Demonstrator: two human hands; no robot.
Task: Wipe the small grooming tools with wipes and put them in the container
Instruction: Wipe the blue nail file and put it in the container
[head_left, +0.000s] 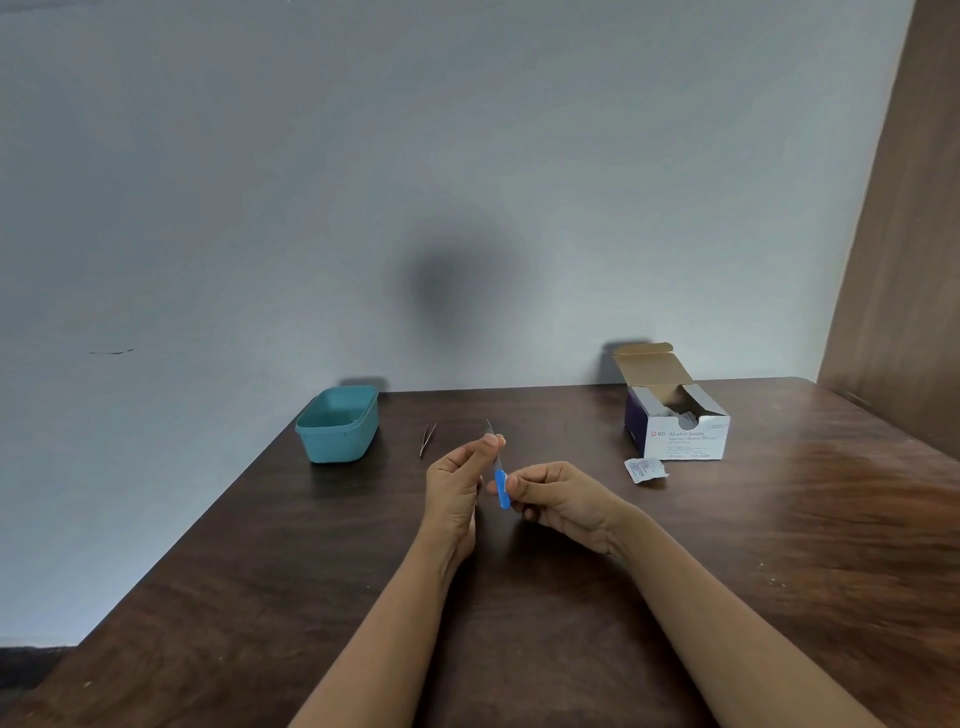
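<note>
Head cam, so just the one angle: both hands are up over the middle of the dark wood table holding a thin tool with a blue handle and a metal tip, standing nearly upright. The right hand pinches the blue handle between thumb and curled fingers. The left hand pinches the metal part higher up with its fingertips, and the tip pokes out just above them. Can't tell if there's a wipe tucked in those fingers. The tweezers lie on the table just beyond the left hand. The teal container sits further left at the back corner, well apart from the tool. Back right there's an open box of alcohol swabs, with a torn packet lying right in front of it. Plain grey wall behind.
</note>
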